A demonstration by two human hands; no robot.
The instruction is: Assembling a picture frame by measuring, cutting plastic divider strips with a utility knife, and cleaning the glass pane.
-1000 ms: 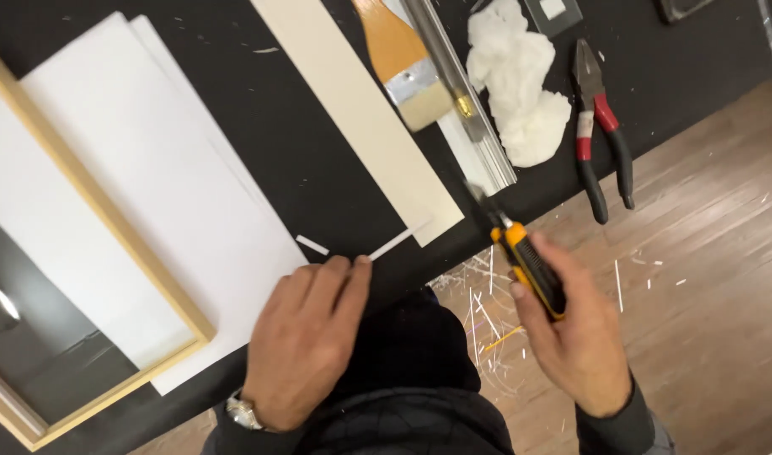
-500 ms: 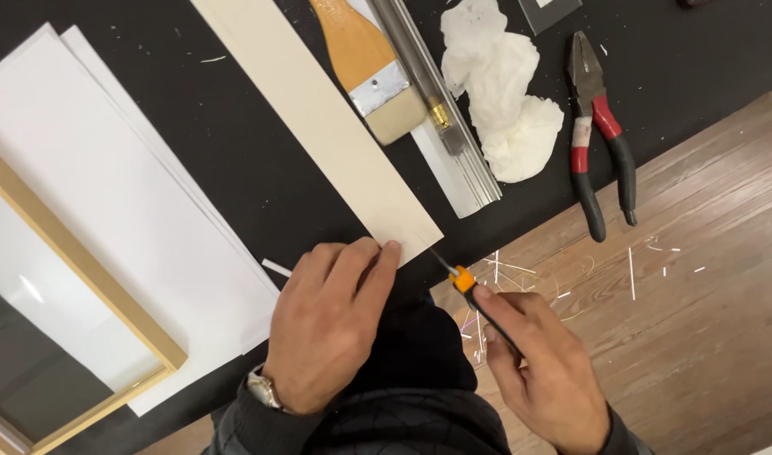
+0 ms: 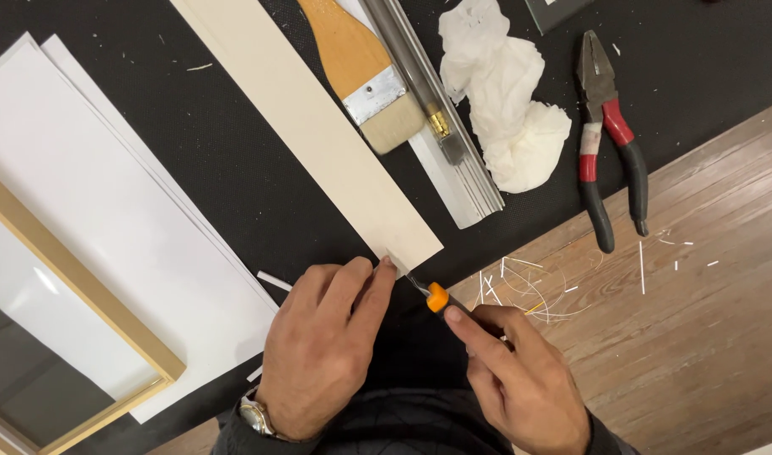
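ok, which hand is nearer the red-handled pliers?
Right. The right hand, holding the utility knife, sits below-left of the pliers over the wood floor. The left hand is further left, fingertips on the cream strip.

A framing workshop: pliers (image 3: 609,143), brush (image 3: 360,72), wooden frame (image 3: 82,291) on black bench.

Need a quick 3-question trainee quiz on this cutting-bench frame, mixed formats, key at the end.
1. True or false: the right hand holds a utility knife with an orange slider.
2. Which lies nearest the red-handled pliers? A) wooden frame B) crumpled white cloth C) wristwatch
3. Fill in: the left hand's fingertips press the near end of the cream ___.

Key: 1 true; 2 B; 3 strip.
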